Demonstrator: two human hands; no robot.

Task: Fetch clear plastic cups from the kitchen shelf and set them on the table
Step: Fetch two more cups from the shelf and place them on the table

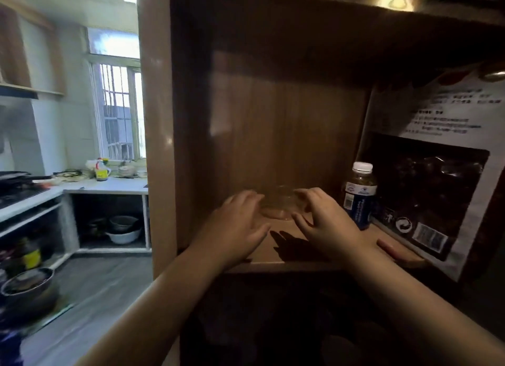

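Kitchen scene: white tiled counter [109,186] with clutter and a barred window on the left, brown wooden shelf unit [273,119] filling the centre and right.

Progress, as a judgement: early, pickup stage. Nothing is lifted and no table is in view; the carry and placement are all left.

Left hand [235,223] is inside the shelf compartment, fingers spread and slightly curled, at the left side of the cup. Clear plastic cup [278,204] sits upright on the shelf board between both hands, towards the back. It looks low and wide with a faint rim highlight, nearly invisible against the wood; whether it is one cup or a nested stack cannot be told. Right hand [325,226] mirrors the left, fingers open and curved at the cup's right side. Contact on either side is unclear because of blur.

Just right of that hand stand a blue-labelled bottle with white cap [360,194] and a large dark printed bag [429,190].
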